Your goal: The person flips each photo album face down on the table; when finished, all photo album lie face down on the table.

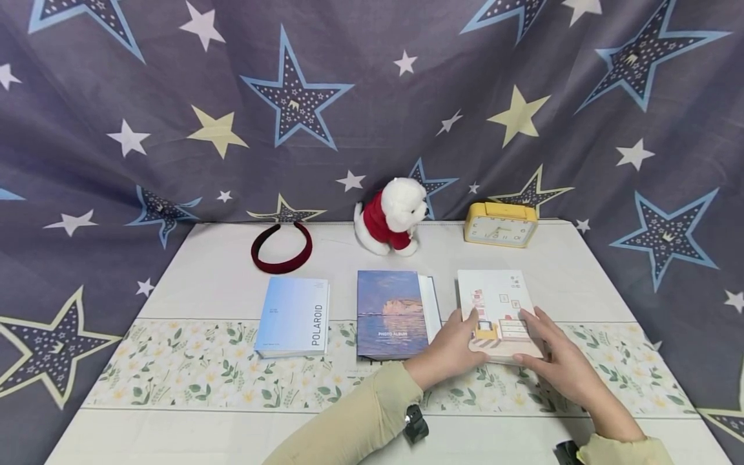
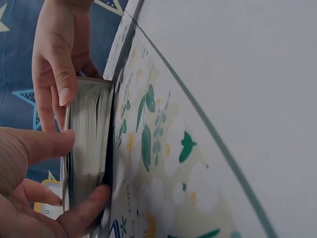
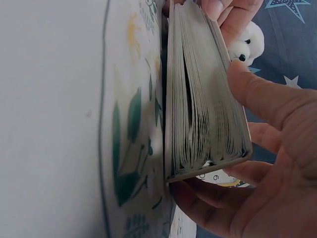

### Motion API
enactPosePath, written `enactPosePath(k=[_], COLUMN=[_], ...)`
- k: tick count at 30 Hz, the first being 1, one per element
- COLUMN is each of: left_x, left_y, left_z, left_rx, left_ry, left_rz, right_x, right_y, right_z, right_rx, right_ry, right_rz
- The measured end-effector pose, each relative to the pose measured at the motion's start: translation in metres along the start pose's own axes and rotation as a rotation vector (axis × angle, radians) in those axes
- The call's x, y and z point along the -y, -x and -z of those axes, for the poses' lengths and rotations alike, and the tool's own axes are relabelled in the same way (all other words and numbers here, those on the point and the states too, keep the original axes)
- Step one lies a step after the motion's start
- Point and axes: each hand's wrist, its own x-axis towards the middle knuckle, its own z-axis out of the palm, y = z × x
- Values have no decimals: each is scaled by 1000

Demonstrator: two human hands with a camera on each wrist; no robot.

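A thick white photo album (image 1: 495, 300) with a pink and yellow room drawing lies at the right of the row, cover up. My left hand (image 1: 450, 345) grips its left side, thumb over the near left corner and a finger low by the tablecloth in the left wrist view. On the opposite side my right hand (image 1: 560, 358) holds the album, thumb at the near edge, fingers along the right side. Its page block (image 3: 200, 94) faces me, fanned slightly. Just left of it lies a blue seascape photo album (image 1: 388, 310), partly behind my left hand.
Further left is a light blue POLAROID album (image 1: 293, 313). Along the back are a dark red headband (image 1: 281, 266), a white plush dog (image 1: 380, 216) in a red sweater, and a yellow alarm clock (image 1: 501, 225). A star-patterned curtain (image 1: 325, 174) hangs behind the table.
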Motion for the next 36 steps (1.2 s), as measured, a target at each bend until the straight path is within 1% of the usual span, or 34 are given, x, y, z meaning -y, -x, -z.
enactPosePath(k=[4,8,13,16,23,26,29,32,36], left_x=[0,2,5,6,5,3,2,2,4], left_y=[1,1,1,1,2,4,6,9,12], left_z=[0,-2,-3,-3,1,4,6,10,18], left_rx=[-37,-49,-60,-70,-70,-73,-69,-67,-81], left_ry=[-34,-44,-97,-121,-156,-194,-224,-231,-221], left_rz=[1,-6,-8,10,61,68,60,47,28], right_x=[-1,-1,0,1,5,9,14,18,27], right_y=[-1,-1,-1,-1,-1,0,1,0,-2], right_z=[0,0,0,-1,-4,-6,-8,-9,-9], right_rx=[6,13,20,28,37,25,8,-15,-45], right_ry=[7,14,30,31,46,69,99,117,133], right_rz=[-4,-5,1,7,13,24,39,65,98])
